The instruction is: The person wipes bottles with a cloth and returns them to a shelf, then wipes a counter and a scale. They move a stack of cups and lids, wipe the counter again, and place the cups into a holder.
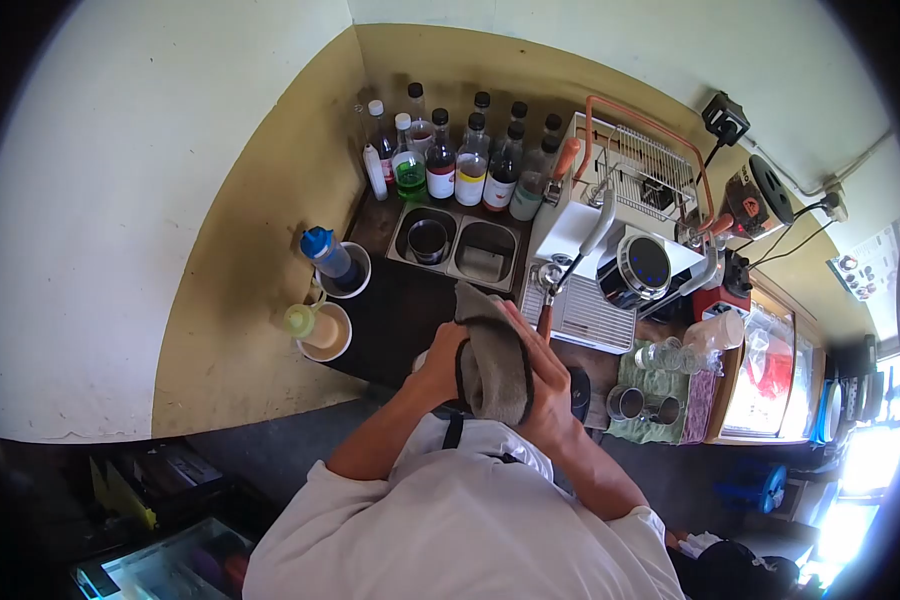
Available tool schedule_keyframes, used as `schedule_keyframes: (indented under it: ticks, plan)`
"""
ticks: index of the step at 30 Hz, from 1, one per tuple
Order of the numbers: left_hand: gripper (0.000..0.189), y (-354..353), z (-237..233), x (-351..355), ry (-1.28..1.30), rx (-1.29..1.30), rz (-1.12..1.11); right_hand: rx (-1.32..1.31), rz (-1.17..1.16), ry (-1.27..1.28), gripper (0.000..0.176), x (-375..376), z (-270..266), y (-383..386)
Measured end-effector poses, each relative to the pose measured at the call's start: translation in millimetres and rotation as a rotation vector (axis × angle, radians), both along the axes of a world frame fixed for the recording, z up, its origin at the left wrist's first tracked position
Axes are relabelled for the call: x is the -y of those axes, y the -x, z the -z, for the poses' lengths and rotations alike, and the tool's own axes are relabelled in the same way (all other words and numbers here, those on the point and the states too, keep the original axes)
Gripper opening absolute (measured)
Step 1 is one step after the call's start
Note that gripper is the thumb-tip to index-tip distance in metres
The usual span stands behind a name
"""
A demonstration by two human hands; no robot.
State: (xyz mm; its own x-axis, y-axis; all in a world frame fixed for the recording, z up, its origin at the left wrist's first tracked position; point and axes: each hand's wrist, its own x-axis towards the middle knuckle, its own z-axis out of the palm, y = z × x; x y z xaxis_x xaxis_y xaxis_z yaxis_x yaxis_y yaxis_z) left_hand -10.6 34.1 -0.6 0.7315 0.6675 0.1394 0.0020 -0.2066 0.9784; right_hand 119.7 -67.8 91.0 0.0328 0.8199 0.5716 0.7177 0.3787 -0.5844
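Observation:
A grey-brown cloth (497,370) with a dark edge is bunched up between my two hands, in front of my chest and over the near edge of the dark counter. My left hand (440,368) is closed on its left side, the fingertips hidden by the folds. Along the other side lies my right hand (544,375), its fingers pressed together against the fabric. Whether anything is wrapped inside cannot be seen. Just beyond the right hand, a portafilter's brown handle (545,322) sticks out from the espresso machine (580,235).
Several syrup bottles (441,180) stand along the back wall, behind a two-bay steel insert (483,262) holding a metal cup (428,241). Two white tubs with squeeze bottles (332,262) are at left. Glasses (660,356) and metal cups (625,402) rest on a green cloth (620,430) at right.

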Motion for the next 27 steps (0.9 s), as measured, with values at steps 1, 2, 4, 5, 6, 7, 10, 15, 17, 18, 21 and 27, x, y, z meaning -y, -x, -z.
schedule_keyframes:
  ticks: [1, 2, 4, 5, 6, 7, 10, 15, 17, 18, 21, 27]
  plan:
    - [0.051, 0, -4, 2, -0.125, 0.015, -0.019, 0.005, 0.000, 0.001, 0.051, 1, 0, 1]
    - [0.048, -1, -6, 2, -0.248, 0.030, -0.041, -0.006, 0.007, -0.001, 0.051, 4, 2, 1]
    - [0.041, -1, -7, -5, -0.464, -0.192, -0.050, -0.025, 0.011, -0.007, 0.052, 18, 16, -1]
    - [0.038, -2, -9, -11, -0.572, -0.304, -0.056, -0.050, 0.013, -0.008, 0.051, 24, 30, -5]
    - [0.032, -2, -13, -18, -0.401, -0.202, -0.080, -0.135, 0.008, 0.042, 0.050, 36, 53, -12]
    - [0.026, -3, -24, -27, -0.236, -0.099, -0.099, -0.325, 0.008, 0.172, 0.049, 51, 90, -18]
    - [0.018, 2, -75, -56, 0.187, 0.045, -0.180, -0.966, 0.045, 0.358, 0.053, 75, 147, -40]
    - [0.021, -9, -167, -123, 0.065, 0.434, -0.405, -1.681, 0.027, 0.057, 0.073, 76, 78, -51]
    - [0.026, -19, -202, -153, -0.036, 0.513, -0.458, -1.681, 0.047, 0.075, 0.069, 78, 72, -47]
    - [0.027, -28, -221, -167, -0.073, 0.505, -0.552, -1.693, 0.096, 0.082, 0.069, 88, 83, -45]
    - [0.030, -55, -257, -219, -0.176, 0.572, -0.598, -1.733, 0.166, 0.123, 0.070, 110, 95, -40]
    - [0.027, -130, -247, -328, -0.174, 0.688, -0.810, -1.820, 0.285, 0.025, 0.068, 126, 115, -31]
